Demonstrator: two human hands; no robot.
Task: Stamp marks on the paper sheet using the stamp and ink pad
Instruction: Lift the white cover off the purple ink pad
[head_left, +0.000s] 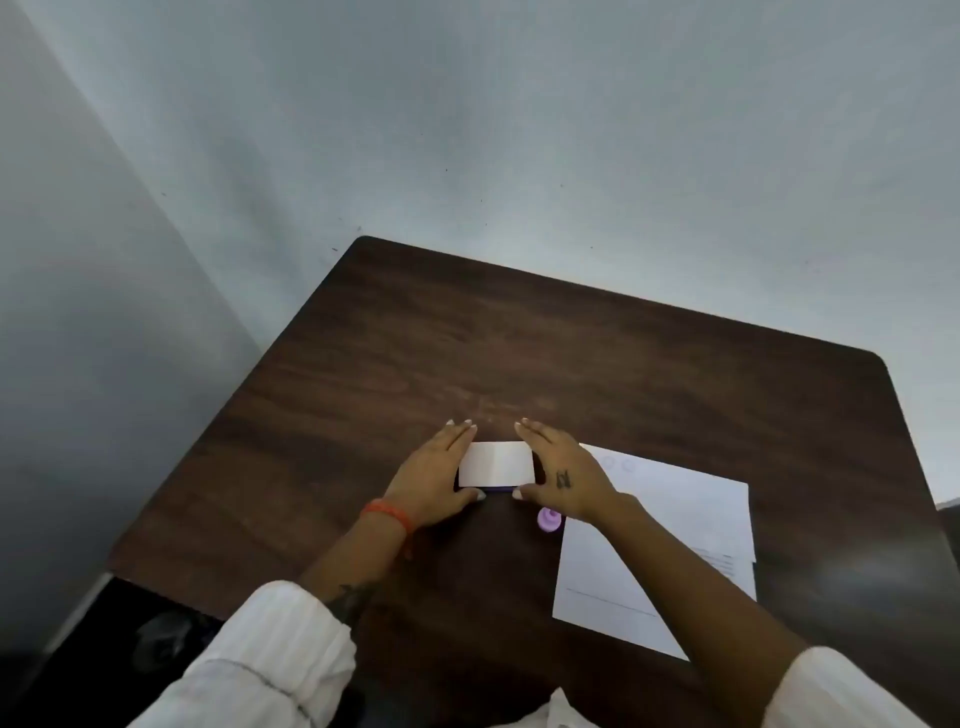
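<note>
A small white rectangular ink pad case (496, 464) lies on the dark wooden table, a purple strip showing along its near edge. My left hand (436, 475) grips its left side, thumb at the near corner. My right hand (563, 470) grips its right side the same way. A small round purple stamp (549, 519) stands on the table just below my right hand, touching neither hand. The white paper sheet (675, 525) lies to the right, partly under my right forearm, with faint round marks near its top left corner.
The table (519, 343) stands in a corner against pale walls. Its left edge drops to a dark floor area (130, 639). A second sheet edge (748, 571) peeks out under the paper at the right.
</note>
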